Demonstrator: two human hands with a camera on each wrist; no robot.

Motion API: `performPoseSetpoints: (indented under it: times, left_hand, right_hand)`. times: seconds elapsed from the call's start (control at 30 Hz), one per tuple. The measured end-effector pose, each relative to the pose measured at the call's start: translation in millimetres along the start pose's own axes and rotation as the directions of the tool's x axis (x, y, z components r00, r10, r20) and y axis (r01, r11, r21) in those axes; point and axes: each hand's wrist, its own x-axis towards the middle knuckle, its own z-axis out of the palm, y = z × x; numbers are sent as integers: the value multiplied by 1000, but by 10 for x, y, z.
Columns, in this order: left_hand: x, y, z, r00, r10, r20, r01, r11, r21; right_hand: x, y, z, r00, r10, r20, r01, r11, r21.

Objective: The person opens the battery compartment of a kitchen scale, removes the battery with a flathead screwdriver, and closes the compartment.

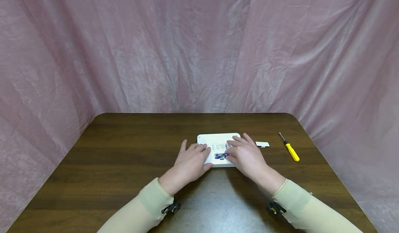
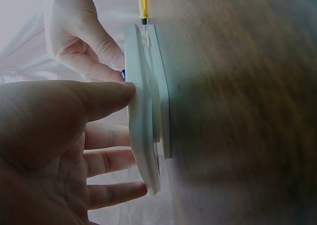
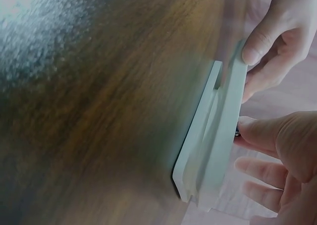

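Observation:
A flat white device lies on the table with a label and an uncovered battery compartment facing up; a thinner plate shows beneath its body. Blue batteries sit in the compartment. My left hand rests on the device's left part, fingers extended, its thumb at the near edge. From the right, my right hand reaches over the device. Its thumb and index finger pinch the end of a battery at the compartment, the other fingers spread above the surface.
A small white cover lies on the table just right of the device. Farther right is a yellow-handled screwdriver. The brown wooden table ends at a pink curtain behind and at both sides.

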Motion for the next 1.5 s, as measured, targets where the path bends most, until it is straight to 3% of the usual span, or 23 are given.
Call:
performPoseSetpoints:
  times: [0.87,1.13,1.5]
  left_hand:
    - [-3,-8,17,1000,7,-18,-7,1000,5]
    - [-1,-8,31,1000,10,-26,-10,1000,6]
    - [-16,-13,27,1000,6,-11,-6,1000,5]
  right_hand:
    - [-6,-20,33,999,4,-43,0,997,77]
    - [-80,47,-13,993,74,-94,-65,994,93]
    - [-263,237,-166,973,215,-83,-209,975,78]
